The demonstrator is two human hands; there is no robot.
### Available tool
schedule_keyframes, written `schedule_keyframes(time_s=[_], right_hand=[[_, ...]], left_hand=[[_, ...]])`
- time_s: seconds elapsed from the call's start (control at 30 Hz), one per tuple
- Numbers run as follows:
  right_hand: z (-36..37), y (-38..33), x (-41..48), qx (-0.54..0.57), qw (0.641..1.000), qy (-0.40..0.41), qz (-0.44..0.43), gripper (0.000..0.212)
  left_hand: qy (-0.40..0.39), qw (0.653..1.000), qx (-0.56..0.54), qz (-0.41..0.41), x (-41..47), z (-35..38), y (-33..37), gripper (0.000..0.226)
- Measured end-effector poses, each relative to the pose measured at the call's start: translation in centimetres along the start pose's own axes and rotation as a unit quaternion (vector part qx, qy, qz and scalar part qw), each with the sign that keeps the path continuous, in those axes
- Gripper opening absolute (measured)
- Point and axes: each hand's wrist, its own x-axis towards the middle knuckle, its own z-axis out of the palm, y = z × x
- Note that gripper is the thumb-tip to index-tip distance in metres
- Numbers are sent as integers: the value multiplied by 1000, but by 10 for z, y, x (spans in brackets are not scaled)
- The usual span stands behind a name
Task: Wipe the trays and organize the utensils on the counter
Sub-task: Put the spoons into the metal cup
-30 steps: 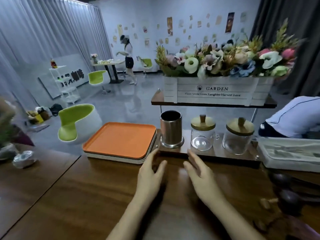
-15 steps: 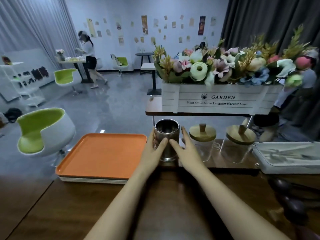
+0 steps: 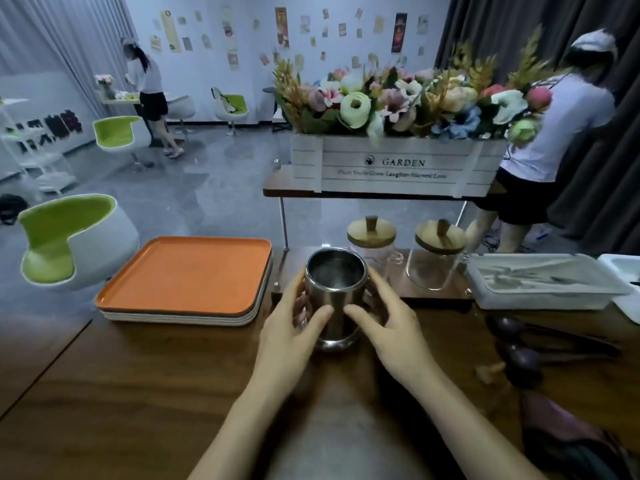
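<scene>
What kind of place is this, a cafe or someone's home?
Probably a cafe-style room, perhaps a mock-up: stacked orange trays on a wooden counter, a flower box marked GARDEN, and green shell chairs beyond. The left hand and right hand hold a metal cup.

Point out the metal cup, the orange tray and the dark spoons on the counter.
metal cup (image 3: pixel 335 295), head view, front wall just below the rim.
orange tray (image 3: pixel 194 275), head view, bare middle of the top tray of the stack.
dark spoons (image 3: pixel 508 325), head view, bowl of the farther spoon.
</scene>
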Motion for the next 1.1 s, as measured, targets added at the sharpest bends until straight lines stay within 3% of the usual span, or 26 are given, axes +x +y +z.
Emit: schedule_keyframes(time_s=[0.5,0.7,0.77,0.87,0.93,1.03,1.1], right_hand=[[-155,46,-154,1,998,-57,23,72],[-185,52,-184,-7,995,-84,47,72],[-195,47,-187,-65,993,-101,20,71],[-216,46,-185,-235,969,-44,-64,64],[-233,55,-183,-337,939,-38,-51,65],[-250,77,-187,-454,885,-105,18,71],[-258,86,-190,-467,879,-90,3,60]], left_hand=[[48,998,5,-31,-173,152,45,78],[42,996,51,-57,-203,187,44,103],[42,995,68,-61,-205,194,41,106],[43,994,77,-63,-204,200,40,106],[41,993,84,-67,-204,202,42,106],[42,993,85,-66,-210,206,43,105],[46,994,81,-62,-215,209,44,106]])
